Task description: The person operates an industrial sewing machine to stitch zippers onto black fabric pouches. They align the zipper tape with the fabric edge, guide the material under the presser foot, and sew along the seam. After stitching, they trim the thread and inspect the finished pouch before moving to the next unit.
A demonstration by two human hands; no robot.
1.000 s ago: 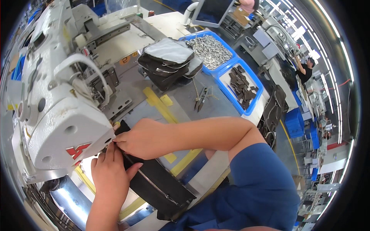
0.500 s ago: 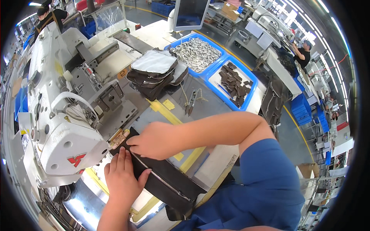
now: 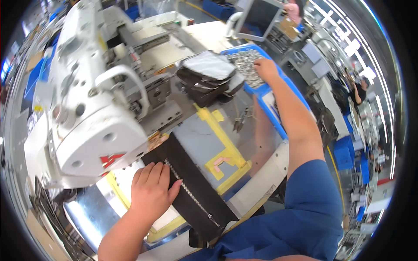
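We see our left hand (image 3: 150, 193) lying flat, palm down, fingers extended and together, pressing on the black strip (image 3: 191, 191) beside its zipper (image 3: 191, 195). It grips nothing; the fingertips point toward the sewing machine (image 3: 91, 117). The strip runs diagonally from under the machine head, near the needle area, down toward the table edge (image 3: 261, 182) close to our body, where its lower end hangs slightly over. The zipper runs along the strip's length, with its metal slider (image 3: 210, 216) near the lower end.

Our right hand (image 3: 265, 69) is extended well away from the strip, up and to the right, at the blue bin (image 3: 272, 102) holding small metal parts (image 3: 246, 65). The fingers curl down into the parts; we cannot tell whether they hold one. The right forearm crosses over the bin's near wall.

Between the machine and the bin sits a stack of dark bags (image 3: 209, 80), the top one with a light grey panel. Yellow tape (image 3: 224, 143) marks an L-shaped guide on the grey table surface, just right of the strip. Small snips (image 3: 241, 122) lie on the table near the upper end of the tape. A monitor (image 3: 259, 19) stands beyond the bin. Our blue sleeve (image 3: 313, 209) covers the right upper arm. Another person (image 3: 359, 91) is at a station far to the right.
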